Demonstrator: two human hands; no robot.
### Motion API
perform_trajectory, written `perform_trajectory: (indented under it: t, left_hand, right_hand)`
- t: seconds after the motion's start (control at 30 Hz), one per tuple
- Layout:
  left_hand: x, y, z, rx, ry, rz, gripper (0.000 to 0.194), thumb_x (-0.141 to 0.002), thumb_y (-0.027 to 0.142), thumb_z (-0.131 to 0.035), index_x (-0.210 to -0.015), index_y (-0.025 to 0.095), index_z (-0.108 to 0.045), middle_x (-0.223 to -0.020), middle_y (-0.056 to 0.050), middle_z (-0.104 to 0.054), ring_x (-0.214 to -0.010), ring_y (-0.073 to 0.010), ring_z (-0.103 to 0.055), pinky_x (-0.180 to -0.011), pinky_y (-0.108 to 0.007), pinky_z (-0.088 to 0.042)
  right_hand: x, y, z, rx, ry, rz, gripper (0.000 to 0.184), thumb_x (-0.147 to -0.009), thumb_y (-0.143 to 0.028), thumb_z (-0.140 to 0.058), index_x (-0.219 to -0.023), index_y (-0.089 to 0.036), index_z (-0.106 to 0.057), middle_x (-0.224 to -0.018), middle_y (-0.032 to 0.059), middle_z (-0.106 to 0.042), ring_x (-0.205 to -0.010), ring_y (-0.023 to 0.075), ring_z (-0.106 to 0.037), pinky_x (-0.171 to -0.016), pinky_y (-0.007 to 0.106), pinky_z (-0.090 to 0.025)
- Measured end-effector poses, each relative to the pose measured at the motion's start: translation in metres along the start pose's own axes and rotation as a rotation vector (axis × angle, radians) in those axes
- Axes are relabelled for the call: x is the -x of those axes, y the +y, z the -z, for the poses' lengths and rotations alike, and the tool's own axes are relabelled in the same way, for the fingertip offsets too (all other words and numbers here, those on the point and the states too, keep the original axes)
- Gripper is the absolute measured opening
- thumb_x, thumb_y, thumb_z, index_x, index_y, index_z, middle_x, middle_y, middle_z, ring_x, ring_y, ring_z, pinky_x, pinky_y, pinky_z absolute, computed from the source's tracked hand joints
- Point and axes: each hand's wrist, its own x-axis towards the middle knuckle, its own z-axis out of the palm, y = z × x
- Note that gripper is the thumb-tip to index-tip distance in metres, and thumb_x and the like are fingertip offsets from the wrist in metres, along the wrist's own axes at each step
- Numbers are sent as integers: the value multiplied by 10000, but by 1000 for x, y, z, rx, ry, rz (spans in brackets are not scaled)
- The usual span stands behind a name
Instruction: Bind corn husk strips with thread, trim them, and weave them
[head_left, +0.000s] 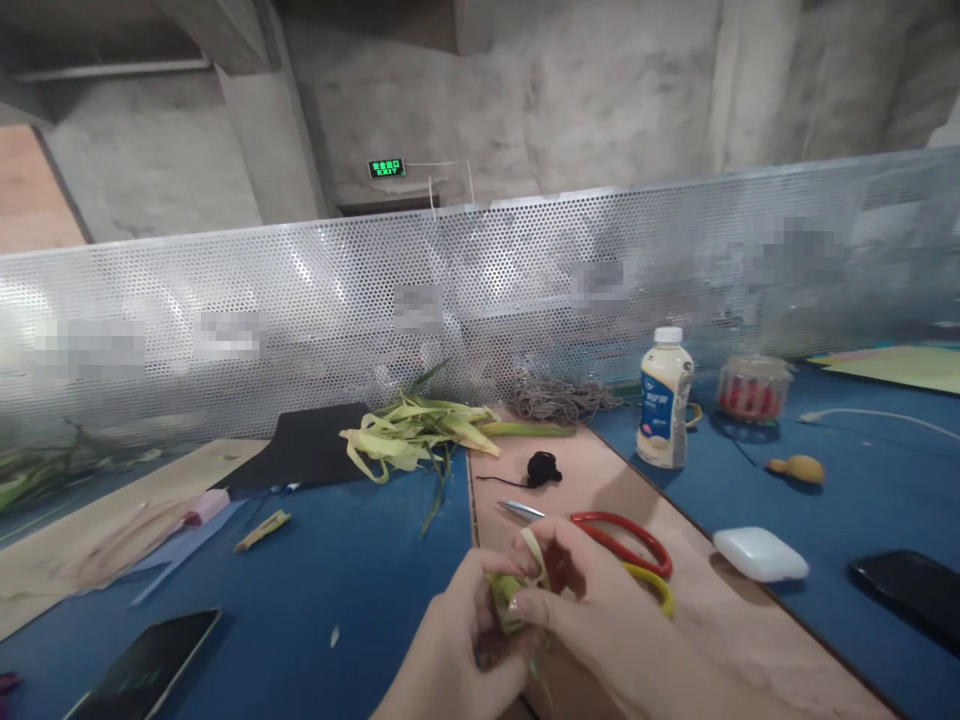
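My left hand (466,628) and right hand (589,592) closed together on a green husk bundle (505,602), held between them, its long axis, partly hidden, seemingly pointed far and slightly left.

free: blue tabletop (360,575) left of left hand (465,625) | blocked: scissors (664,555) beside right hand (589,605), husks (424,430) ahead, bottle (663,405) ahead-right

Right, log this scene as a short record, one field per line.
Hands: left hand and right hand together, holding a small green piece
Tool: scissors, red and yellow handles, partly hidden by the right hand
Beyond hands: black thread bundle, pale green leaves
Right side: bottle, white case
Left side: phone
Surface: blue tabletop, tan board
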Motion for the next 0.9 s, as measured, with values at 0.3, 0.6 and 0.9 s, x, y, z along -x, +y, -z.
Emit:
perform_trajectory:
  t: [0.3,0.6,0.9]
  left_hand:
    - [-12,-11,3,522,-74,216,264,-771,416,-507,-829,184,-397,-607,-5,-612,-499,-186,-638,-400,-242,-434]
    - [-11,-3,1,566,107,242,202,-771,324,-562,-761,183,-417,-655,0,-624,-522,-144,-614,-468,-241,-423]
    - [-16,-3,3,638,221,352,216,-724,320,-608,-709,134,-500,-595,-28,-602,-438,-97,-515,-376,-182,-296]
  right_hand:
    - [5,-10,2,313,72,-66,222,-693,-181,-580,-636,-198,-367,-526,-79,-413,-462,77,-439,-432,177,-329]
    - [2,5,0,292,131,-19,182,-825,-371,-413,-725,-219,-416,-583,-36,-503,-541,133,-543,-493,210,-423]
    - [1,-1,4,222,55,-25,146,-846,-283,-399,-724,-205,-414,-559,-54,-449,-505,102,-456,-487,191,-375]
